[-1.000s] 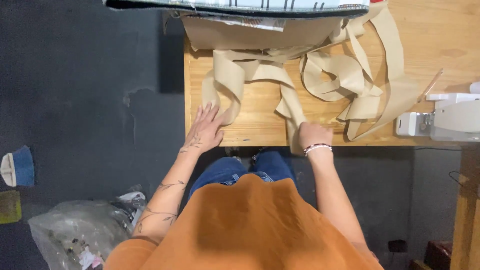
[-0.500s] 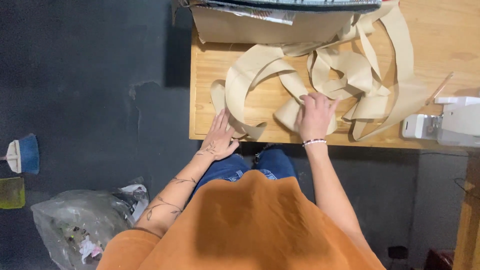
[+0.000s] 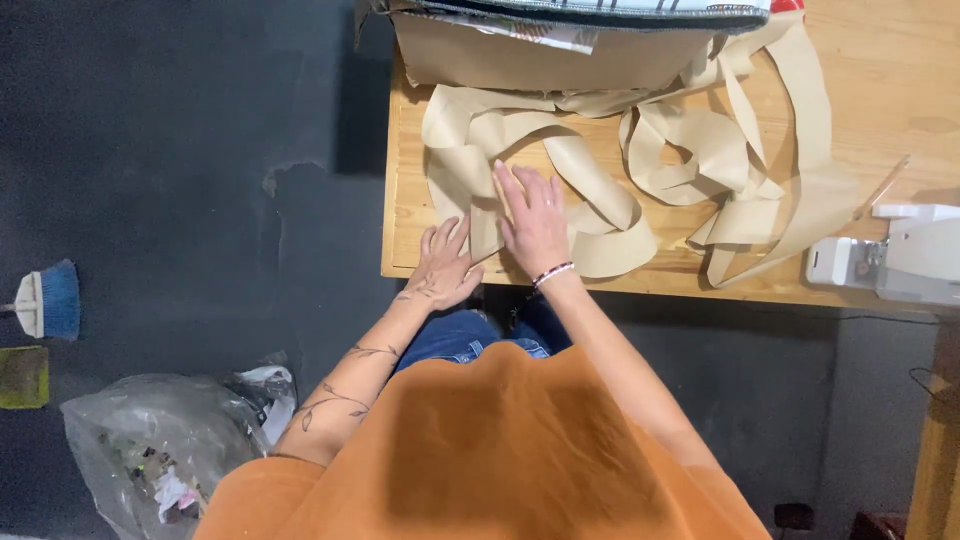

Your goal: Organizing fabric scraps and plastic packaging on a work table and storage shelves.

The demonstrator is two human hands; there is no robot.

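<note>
Long beige strips of material [image 3: 700, 150] lie looped and tangled on a wooden table [image 3: 900, 90]. My left hand [image 3: 442, 265] rests flat near the table's front left corner, fingers spread, on the end of one strip. My right hand [image 3: 532, 220] lies flat beside it, palm down, pressing a folded loop of strip [image 3: 600, 215]. Neither hand grips anything. A beaded bracelet circles my right wrist.
A brown cardboard box [image 3: 540, 50] stands at the table's back edge. A white sewing machine [image 3: 900, 255] sits at the right front. On the dark floor to the left are a blue brush [image 3: 50, 300] and a clear plastic bag of scraps [image 3: 150, 450].
My right hand has moved left across the strips to sit next to my left hand. The strips have been pulled and spread leftward. My left hand shifted slightly forward onto the table.
</note>
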